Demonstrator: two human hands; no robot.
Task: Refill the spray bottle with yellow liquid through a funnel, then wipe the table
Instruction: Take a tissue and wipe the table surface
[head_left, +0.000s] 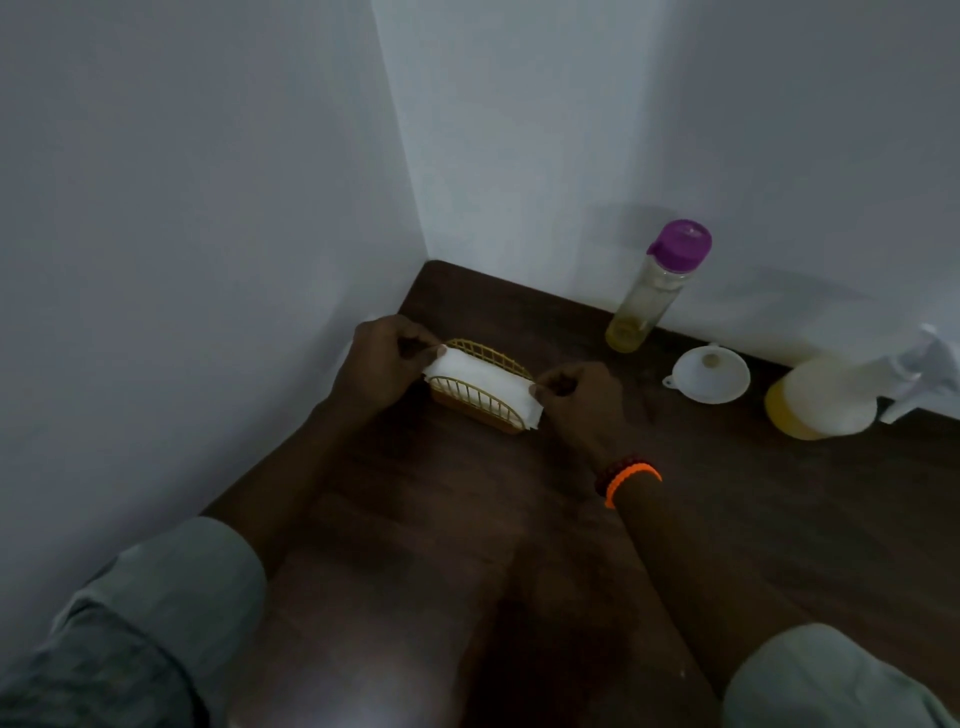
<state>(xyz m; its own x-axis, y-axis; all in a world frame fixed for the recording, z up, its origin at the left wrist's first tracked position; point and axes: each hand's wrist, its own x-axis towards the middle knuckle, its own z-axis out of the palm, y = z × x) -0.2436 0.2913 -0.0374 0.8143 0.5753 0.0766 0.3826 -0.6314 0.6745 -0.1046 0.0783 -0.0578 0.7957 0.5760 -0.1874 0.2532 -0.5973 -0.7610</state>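
Pinching opposite ends of the white tissue (480, 382) in the wire holder (475, 400), left hand (382, 358) and right hand (576, 395) risk tearing it or dragging the light holder across the desk (675, 519) toward funnel (710, 375) and spray bottle (826, 397) at far right.

Counted on the dark wooden table (727, 519): two hands, two bottles, one funnel, one holder, one stack of napkins.

Two hands are in view, a left hand (376, 366) and a right hand (584, 400), and two rolled-up sleeves, a left sleeve (171, 582) and a right sleeve (821, 675). There are two bottles: one clear bottle with a purple cap (657, 286) and one spray bottle (826, 397). There is one white funnel (709, 379), one yellow wire holder (480, 387) and one stack of white napkins (483, 376). Two wristbands sit on the right wrist: one orange band (631, 480), one dark beaded band (613, 470).
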